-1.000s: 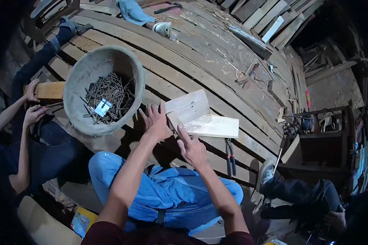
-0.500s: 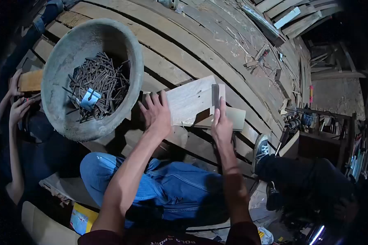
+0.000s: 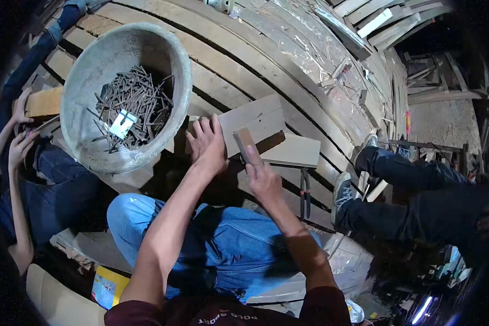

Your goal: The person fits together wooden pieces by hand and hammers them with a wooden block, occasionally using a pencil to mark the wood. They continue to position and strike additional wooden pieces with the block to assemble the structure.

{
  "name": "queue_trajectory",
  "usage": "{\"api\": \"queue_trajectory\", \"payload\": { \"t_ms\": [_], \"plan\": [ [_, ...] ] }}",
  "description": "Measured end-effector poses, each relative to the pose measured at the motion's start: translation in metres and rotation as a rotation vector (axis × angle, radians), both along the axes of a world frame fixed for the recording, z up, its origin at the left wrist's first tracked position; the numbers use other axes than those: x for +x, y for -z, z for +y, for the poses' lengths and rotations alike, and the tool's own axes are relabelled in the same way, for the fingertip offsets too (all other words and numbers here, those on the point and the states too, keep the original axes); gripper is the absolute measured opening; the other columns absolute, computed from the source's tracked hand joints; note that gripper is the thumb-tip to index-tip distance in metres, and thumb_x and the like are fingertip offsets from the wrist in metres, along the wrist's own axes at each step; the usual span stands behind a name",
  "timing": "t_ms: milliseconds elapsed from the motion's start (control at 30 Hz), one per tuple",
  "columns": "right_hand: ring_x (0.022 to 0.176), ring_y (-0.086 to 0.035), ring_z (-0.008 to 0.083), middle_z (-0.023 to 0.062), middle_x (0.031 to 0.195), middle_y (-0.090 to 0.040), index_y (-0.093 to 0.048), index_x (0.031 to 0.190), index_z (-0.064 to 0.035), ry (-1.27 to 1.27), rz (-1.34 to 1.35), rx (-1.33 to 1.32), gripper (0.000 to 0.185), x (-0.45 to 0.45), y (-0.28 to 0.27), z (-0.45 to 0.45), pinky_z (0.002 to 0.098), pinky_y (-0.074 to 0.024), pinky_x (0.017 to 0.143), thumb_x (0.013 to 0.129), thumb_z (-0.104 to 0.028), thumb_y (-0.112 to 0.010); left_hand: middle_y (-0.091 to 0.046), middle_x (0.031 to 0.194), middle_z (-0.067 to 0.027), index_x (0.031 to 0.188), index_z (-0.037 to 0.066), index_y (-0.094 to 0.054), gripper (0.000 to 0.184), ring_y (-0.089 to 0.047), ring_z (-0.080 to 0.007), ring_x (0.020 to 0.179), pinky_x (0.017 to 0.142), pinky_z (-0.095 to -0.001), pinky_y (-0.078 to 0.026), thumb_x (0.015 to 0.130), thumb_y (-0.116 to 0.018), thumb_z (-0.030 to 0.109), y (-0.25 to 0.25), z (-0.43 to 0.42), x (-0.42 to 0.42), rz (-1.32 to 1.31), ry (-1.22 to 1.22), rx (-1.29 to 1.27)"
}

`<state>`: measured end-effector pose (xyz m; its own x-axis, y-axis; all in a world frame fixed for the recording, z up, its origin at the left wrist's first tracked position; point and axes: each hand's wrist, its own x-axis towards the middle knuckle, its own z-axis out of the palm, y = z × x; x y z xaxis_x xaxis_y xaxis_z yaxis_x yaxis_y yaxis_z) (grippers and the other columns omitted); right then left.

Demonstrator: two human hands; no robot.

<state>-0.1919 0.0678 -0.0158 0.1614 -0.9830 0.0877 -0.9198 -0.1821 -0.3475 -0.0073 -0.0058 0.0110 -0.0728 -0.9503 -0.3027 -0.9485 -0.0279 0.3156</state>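
Observation:
A pale wooden board lies at a slant on the slatted surface. My left hand grips its left end, with the fingers curled over the top. In my right hand is a small flat wooden block, the index finger stretched along it. The block rests against the lower part of the board's face, and whether its underside is covered I cannot tell. Under and right of the board lies a second light board. Dark-handled pliers lie just right of my right hand.
At left stands a grey basin of dark, nail-like pieces. Beyond it a person's hands are at a wooden block and a thin tool. Another person's shoe is at right. Wood scraps litter the back.
My right hand has drawn the small block leftward and down across the board. The pliers, hidden before, now show. The view has shifted slightly, and the other person's legs at right have moved.

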Motion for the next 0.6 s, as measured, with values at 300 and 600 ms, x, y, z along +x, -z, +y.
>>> {"api": "queue_trajectory", "payload": {
  "t_ms": [300,600],
  "plan": [
    [0.075,-0.064,0.0483,0.0274,0.092,-0.063,-0.035,0.154,-0.0269,0.268,-0.05,0.069,0.057,0.02,-0.009,-0.004,0.0547,-0.0532,0.066,0.1,-0.034,-0.052,-0.036,0.139,-0.025,0.146,-0.005,-0.022,0.116,-0.034,-0.0421,0.131,0.108,-0.06,-0.033,0.055,-0.089,0.022,0.002,0.006,0.0,0.075,-0.01,-0.017],
    [0.076,-0.067,0.046,0.0274,0.083,-0.067,-0.037,0.151,-0.0297,0.552,-0.071,0.113,0.053,0.037,-0.024,-0.048,0.0577,-0.0533,0.068,0.1,-0.032,-0.051,-0.04,0.134,-0.0274,0.146,-0.005,-0.02,0.117,-0.038,-0.0422,0.129,0.108,-0.0602,-0.031,0.058,-0.09,0.029,0.001,0.011,-0.007,-0.009,-0.045,-0.039]
  ]
}}
